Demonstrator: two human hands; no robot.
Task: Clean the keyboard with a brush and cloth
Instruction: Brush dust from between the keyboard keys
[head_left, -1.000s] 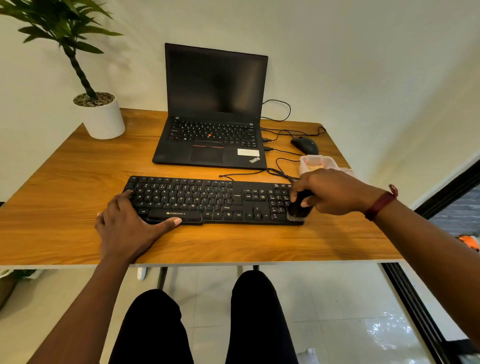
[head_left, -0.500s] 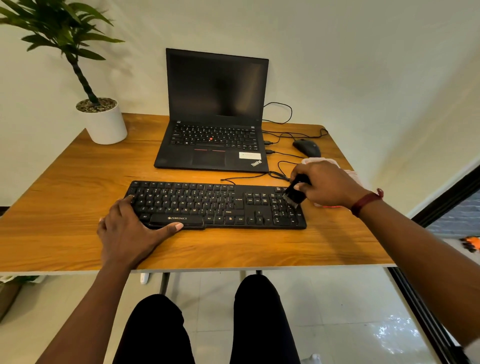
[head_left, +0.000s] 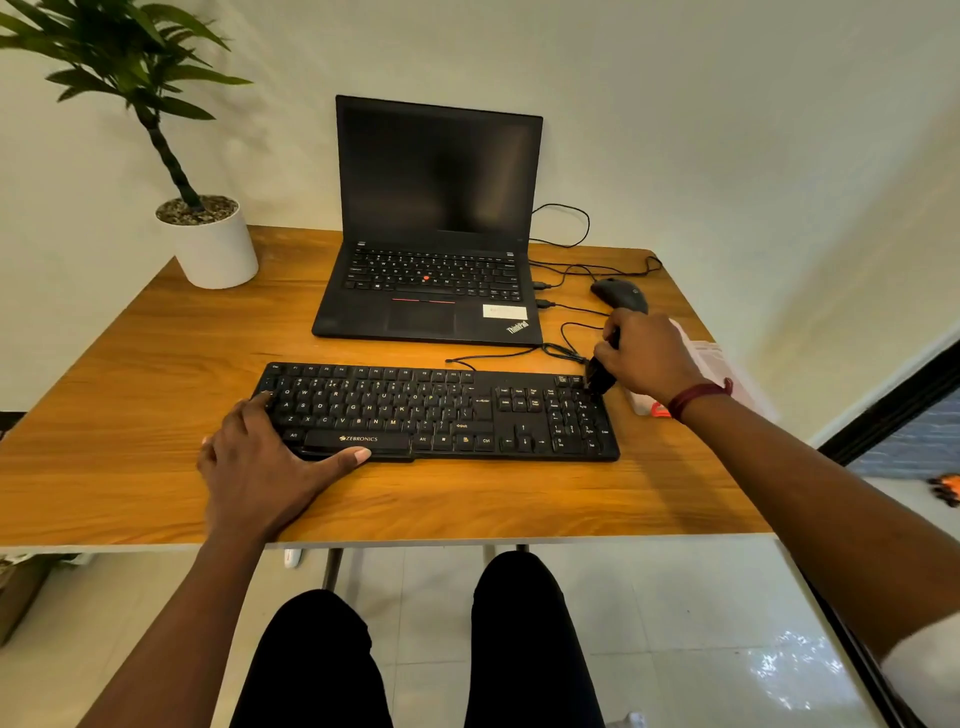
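Right hand (head_left: 649, 358) grips the brush (head_left: 600, 376), bristles on the keyboard (head_left: 441, 410) at its far right corner; left hand (head_left: 260, 462) lies open, flat on the near left edge.

The left hand (head_left: 260, 467) is lying flat, palm down, fingers spread and thumb stretched out to the right, while the right hand (head_left: 647, 358) is curling closed, knuckles up, with both forearms reaching forward.
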